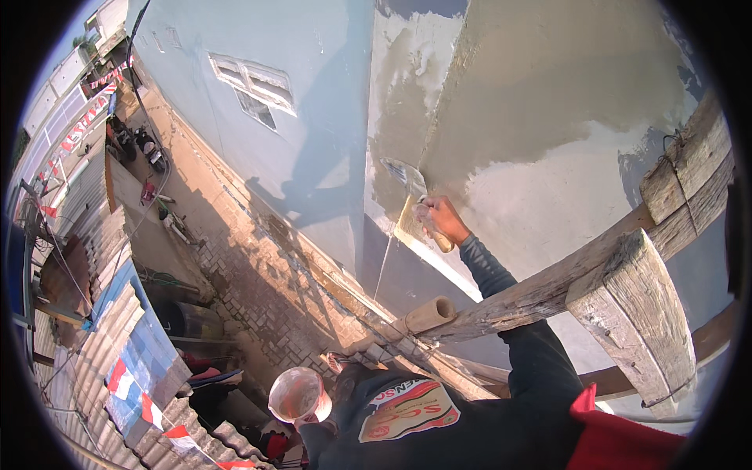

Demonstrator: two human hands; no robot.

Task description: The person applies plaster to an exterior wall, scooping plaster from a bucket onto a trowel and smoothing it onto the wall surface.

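Note:
My right hand [440, 218] is closed round the wooden handle of a trowel [406, 177], at the corner of the building. Its metal blade lies close to the wall, beside wet grey plaster [501, 117]. A pale yellowish edge [408, 222] shows just left of my fingers; I cannot tell whether it is a loose piece or part of the corner. Low in the view, my left hand [327, 426] holds up a small whitish bucket [301, 394] smeared with pinkish-grey residue. Most of that hand's fingers are hidden by the bucket and sleeve.
A rough wooden pole [517, 301] with lashed timber blocks [634, 317] crosses at the right, close to my right arm. A bamboo end [440, 309] juts near the wall. Far below lies a paved alley [258, 301]; corrugated roofing [86, 376] and bunting are at left.

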